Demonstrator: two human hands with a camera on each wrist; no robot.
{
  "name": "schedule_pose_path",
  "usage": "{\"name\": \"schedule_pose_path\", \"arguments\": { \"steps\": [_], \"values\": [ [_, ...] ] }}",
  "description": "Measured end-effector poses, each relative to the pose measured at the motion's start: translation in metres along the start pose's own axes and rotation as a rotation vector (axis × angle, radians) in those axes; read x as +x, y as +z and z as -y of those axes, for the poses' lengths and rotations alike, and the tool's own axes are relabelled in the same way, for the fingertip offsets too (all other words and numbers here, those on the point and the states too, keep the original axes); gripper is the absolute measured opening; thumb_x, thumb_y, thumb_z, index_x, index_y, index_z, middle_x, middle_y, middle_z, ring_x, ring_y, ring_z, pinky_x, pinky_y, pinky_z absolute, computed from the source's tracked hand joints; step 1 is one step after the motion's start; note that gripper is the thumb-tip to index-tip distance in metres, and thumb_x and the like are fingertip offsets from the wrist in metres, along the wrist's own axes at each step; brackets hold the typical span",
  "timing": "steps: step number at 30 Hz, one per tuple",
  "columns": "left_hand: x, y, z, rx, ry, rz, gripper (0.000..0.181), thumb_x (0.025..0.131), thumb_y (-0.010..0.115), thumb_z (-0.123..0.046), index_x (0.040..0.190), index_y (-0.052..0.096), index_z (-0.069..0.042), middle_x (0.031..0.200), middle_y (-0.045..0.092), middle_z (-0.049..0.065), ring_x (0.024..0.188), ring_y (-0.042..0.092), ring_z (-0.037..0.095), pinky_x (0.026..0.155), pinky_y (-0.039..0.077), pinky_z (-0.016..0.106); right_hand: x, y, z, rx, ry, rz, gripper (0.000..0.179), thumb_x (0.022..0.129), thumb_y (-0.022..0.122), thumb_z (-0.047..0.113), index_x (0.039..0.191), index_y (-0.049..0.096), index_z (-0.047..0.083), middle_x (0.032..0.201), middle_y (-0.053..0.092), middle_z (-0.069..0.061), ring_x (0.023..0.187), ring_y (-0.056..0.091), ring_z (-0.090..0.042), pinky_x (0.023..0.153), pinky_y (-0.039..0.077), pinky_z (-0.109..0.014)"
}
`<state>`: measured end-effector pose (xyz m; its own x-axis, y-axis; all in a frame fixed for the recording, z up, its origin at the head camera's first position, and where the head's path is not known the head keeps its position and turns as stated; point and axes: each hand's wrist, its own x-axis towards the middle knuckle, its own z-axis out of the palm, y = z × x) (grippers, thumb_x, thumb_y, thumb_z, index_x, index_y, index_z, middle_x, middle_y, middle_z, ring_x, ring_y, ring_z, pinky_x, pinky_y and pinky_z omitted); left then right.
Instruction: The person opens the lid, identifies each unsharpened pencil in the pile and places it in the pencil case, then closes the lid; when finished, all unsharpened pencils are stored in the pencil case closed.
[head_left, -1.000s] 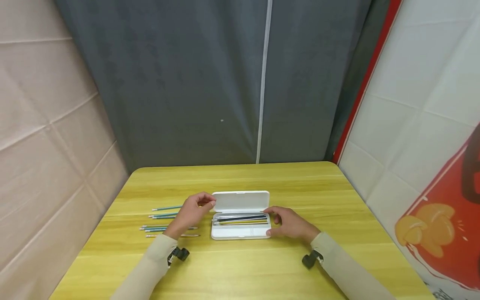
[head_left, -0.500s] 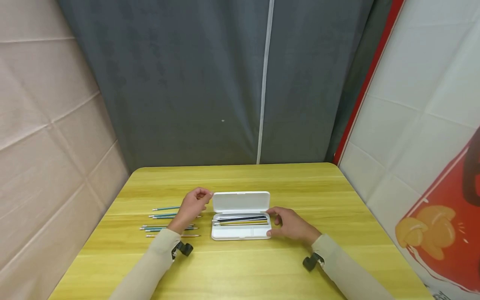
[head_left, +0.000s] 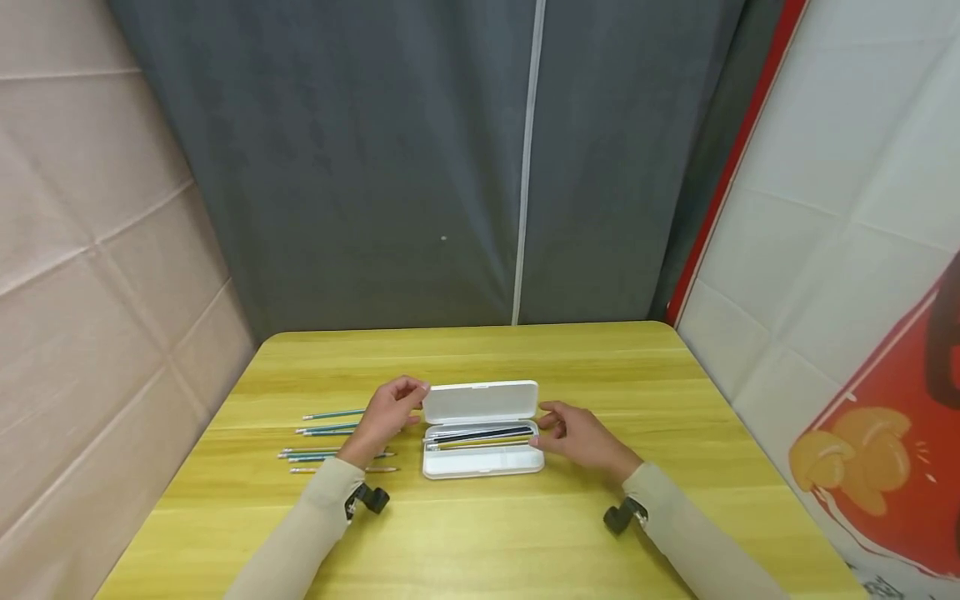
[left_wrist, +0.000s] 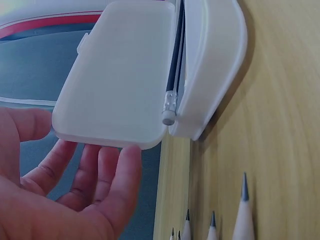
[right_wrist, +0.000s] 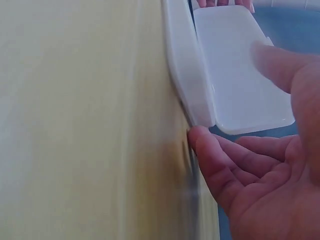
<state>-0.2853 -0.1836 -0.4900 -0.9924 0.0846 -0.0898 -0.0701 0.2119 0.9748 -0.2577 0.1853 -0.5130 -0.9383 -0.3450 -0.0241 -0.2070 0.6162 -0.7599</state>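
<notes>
A white plastic pencil case (head_left: 483, 465) lies open on the table, its lid (head_left: 480, 403) tilted up at the back. Inside rest several pencils, among them a dark one (head_left: 472, 436) and a yellow one (head_left: 487, 443); an eraser end (left_wrist: 169, 117) pokes out at the left. My left hand (head_left: 384, 421) holds the lid's left end, thumb at its corner and fingers along the edge. At the opposite end, my right hand (head_left: 583, 437) has its thumb apart from loosely bent fingers; the fingertips are right at the case's corner and the blurred thumb overlaps the lid in the right wrist view.
Left of the case lie several teal and green pencils (head_left: 330, 414) and a pale one (head_left: 303, 470), partly hidden by my left hand and forearm. A grey curtain (head_left: 375, 208) hangs behind the wooden table (head_left: 480, 542). Light sheeting stands at both sides.
My left hand has moved slightly up along the lid's left end. My right hand's thumb has shifted up from the case's front corner, and the case has turned slightly.
</notes>
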Motion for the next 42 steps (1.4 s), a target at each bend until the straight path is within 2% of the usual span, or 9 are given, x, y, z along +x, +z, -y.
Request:
{"name": "schedule_pose_path", "arguments": {
  "steps": [4,8,11,17,24,29,35,38,42],
  "values": [
    [-0.003,-0.001,0.000,-0.050,0.014,0.049,0.031,0.106,0.066,-0.032,0.121,0.068,-0.005,0.117,0.065,0.011,0.109,0.062,0.025,0.102,0.058,0.052,0.001,0.000,0.004,0.025,0.017,-0.012,0.073,0.099,0.072,0.052,0.152,0.053,0.006,0.128,0.074,-0.006,0.103,0.068,-0.016,0.077,0.058,-0.029],
    [-0.007,-0.003,0.000,-0.070,0.034,0.092,0.027,0.106,0.067,-0.029,0.120,0.068,-0.006,0.115,0.064,0.011,0.111,0.063,0.025,0.102,0.058,0.050,0.004,-0.001,0.007,0.101,0.053,-0.032,0.067,0.102,0.066,0.054,0.149,0.055,0.007,0.128,0.073,-0.007,0.103,0.071,-0.017,0.079,0.060,-0.032],
    [-0.010,-0.004,0.000,-0.064,0.055,0.116,0.026,0.106,0.067,-0.027,0.120,0.068,-0.005,0.117,0.064,0.012,0.114,0.064,0.026,0.103,0.058,0.048,0.008,-0.002,0.007,0.158,0.053,-0.033,0.063,0.104,0.061,0.055,0.143,0.058,0.005,0.125,0.074,-0.010,0.101,0.073,-0.019,0.081,0.061,-0.035],
    [-0.012,-0.007,0.006,-0.036,0.091,0.171,0.032,0.104,0.070,-0.026,0.122,0.066,-0.001,0.121,0.065,0.018,0.116,0.065,0.032,0.105,0.057,0.048,0.009,-0.004,0.009,0.163,0.053,-0.041,0.061,0.106,0.051,0.061,0.131,0.063,0.007,0.119,0.076,-0.012,0.098,0.076,-0.021,0.084,0.062,-0.039],
    [-0.017,-0.012,0.010,0.043,0.138,0.228,0.025,0.103,0.071,-0.028,0.118,0.069,-0.008,0.118,0.068,0.011,0.114,0.064,0.036,0.101,0.055,0.052,0.006,-0.007,0.012,0.120,0.062,-0.052,0.053,0.106,0.054,0.061,0.126,0.067,0.013,0.114,0.077,-0.006,0.095,0.074,-0.019,0.080,0.060,-0.036],
    [-0.019,-0.015,0.012,0.111,0.116,0.291,0.043,0.105,0.069,-0.034,0.134,0.063,-0.003,0.129,0.066,0.010,0.119,0.062,0.031,0.102,0.052,0.046,0.004,-0.010,0.013,0.101,0.057,-0.030,0.043,0.106,0.061,0.052,0.125,0.068,0.015,0.111,0.075,-0.006,0.086,0.067,-0.021,0.074,0.055,-0.035],
    [-0.025,-0.016,0.016,0.130,0.043,0.338,0.061,0.105,0.066,-0.038,0.149,0.052,0.002,0.144,0.062,0.017,0.130,0.060,0.028,0.111,0.051,0.044,0.001,-0.010,0.012,0.022,0.041,-0.011,0.054,0.104,0.061,0.055,0.137,0.068,0.013,0.129,0.072,-0.004,0.112,0.069,-0.022,0.095,0.057,-0.045],
    [-0.027,-0.017,0.020,0.136,0.035,0.351,0.066,0.105,0.067,-0.040,0.152,0.050,0.003,0.150,0.058,0.020,0.135,0.059,0.030,0.114,0.049,0.045,-0.001,-0.010,0.012,-0.003,0.027,-0.005,0.058,0.104,0.062,0.053,0.143,0.065,0.009,0.137,0.070,-0.008,0.124,0.068,-0.028,0.106,0.054,-0.051],
    [-0.029,-0.018,0.024,0.152,0.045,0.363,0.069,0.104,0.069,-0.039,0.155,0.047,0.001,0.157,0.052,0.023,0.142,0.055,0.036,0.117,0.047,0.046,-0.004,-0.011,0.012,-0.001,0.006,0.006,0.059,0.103,0.066,0.048,0.146,0.063,0.006,0.144,0.067,-0.012,0.130,0.066,-0.032,0.110,0.052,-0.053]
  ]
}}
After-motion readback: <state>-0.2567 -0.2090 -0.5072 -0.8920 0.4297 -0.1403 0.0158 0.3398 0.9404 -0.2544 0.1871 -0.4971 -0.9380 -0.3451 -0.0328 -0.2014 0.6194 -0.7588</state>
